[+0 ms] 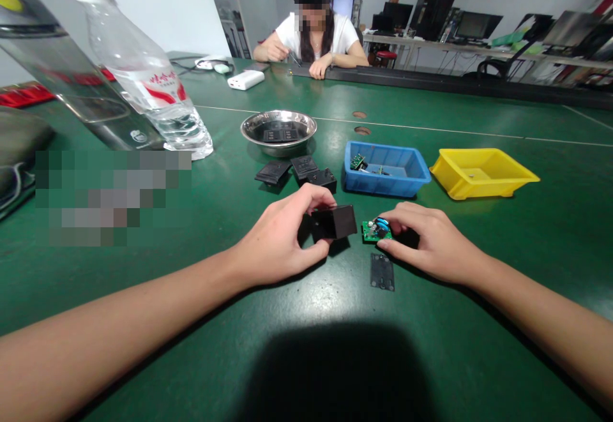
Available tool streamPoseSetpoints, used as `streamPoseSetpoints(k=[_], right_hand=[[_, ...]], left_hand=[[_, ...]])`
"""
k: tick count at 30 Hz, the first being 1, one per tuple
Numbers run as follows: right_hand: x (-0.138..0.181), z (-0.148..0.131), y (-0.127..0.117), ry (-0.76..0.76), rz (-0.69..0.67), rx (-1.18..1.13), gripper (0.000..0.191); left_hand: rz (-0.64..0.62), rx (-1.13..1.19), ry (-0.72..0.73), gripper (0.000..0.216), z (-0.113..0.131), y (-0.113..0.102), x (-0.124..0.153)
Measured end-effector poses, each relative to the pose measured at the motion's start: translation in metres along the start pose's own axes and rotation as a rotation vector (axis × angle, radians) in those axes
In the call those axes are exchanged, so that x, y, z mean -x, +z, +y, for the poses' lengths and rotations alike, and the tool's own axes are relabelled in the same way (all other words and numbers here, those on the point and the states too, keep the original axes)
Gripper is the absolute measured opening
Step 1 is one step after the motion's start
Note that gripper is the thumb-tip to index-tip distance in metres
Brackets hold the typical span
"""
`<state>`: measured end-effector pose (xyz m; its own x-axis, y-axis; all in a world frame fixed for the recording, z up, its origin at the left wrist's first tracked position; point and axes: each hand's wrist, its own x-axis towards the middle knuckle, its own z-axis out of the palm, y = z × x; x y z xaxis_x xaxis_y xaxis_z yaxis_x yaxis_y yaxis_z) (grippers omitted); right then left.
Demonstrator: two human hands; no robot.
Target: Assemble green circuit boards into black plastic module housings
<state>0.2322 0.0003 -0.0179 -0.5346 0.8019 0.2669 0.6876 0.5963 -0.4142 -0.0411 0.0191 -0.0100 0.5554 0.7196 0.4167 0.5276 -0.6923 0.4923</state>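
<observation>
- We clamp a black box [345, 221] in our left grip [280, 238] — mid-frame.
- Our right grip [435, 244] pinches a circuit board [369, 233], right of centre.
- Green table [191, 380] spans the lower frame; monitors [476, 25], upper right.

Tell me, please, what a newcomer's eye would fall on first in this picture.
Probably the middle first, where the left hand holds a black case and the right hand holds a green circuit board. Beyond them, the blue bin and, to its right, the yellow bin stand out brightly against the green table.
</observation>
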Motion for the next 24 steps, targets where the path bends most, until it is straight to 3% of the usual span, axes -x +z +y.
streamPoseSetpoints(k=[10, 18, 24], right_hand=[[0.0003, 0.0, 0.0008, 0.0, 0.005, 0.009, 0.021], [0.0, 0.0002, 0.0005, 0.001, 0.001, 0.008, 0.02], [0.0001, 0.0002, 0.0002, -0.004, 0.003, 0.007, 0.02]], left_hand=[[0.044, 0.154, -0.005, 0.036, -0.0013, 0.0016, 0.0004], [0.106, 0.165, -0.028, 0.048, -0.0046, 0.0047, 0.0033], [0.104, 0.069, 0.083, 0.05, -0.003, 0.0012, 0.0019]])
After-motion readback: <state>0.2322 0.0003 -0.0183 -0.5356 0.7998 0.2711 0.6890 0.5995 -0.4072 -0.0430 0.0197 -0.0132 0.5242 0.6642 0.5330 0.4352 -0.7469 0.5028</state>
